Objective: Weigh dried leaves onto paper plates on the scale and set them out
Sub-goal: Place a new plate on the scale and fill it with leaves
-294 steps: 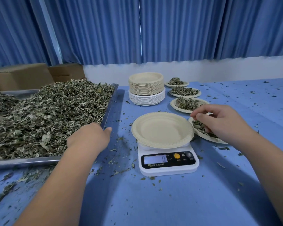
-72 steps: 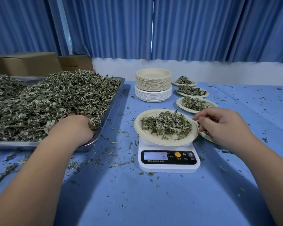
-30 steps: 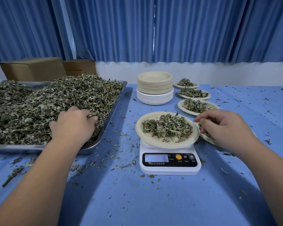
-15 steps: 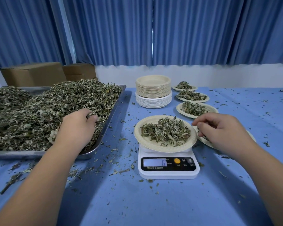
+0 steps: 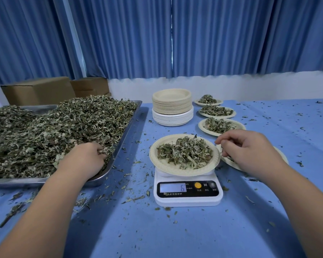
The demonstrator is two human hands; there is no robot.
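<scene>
Two hands are busy. The left hand (image 5: 82,161) has its fingers (image 5: 99,148) curled into the dried leaves (image 5: 54,131) at the steel tray's (image 5: 128,131) near right corner, gripping a tuft. The right hand (image 5: 250,151) is bent over a filled plate (image 5: 282,155) just right of the scale (image 5: 187,198); whether it pinches leaf I cannot tell. One heaped paper plate (image 5: 157,162) sits on the single scale. Three further filled plates (image 5: 239,125) line up behind, and one stack of empty plates (image 5: 172,107) stands on the tabletop (image 5: 175,235).
</scene>
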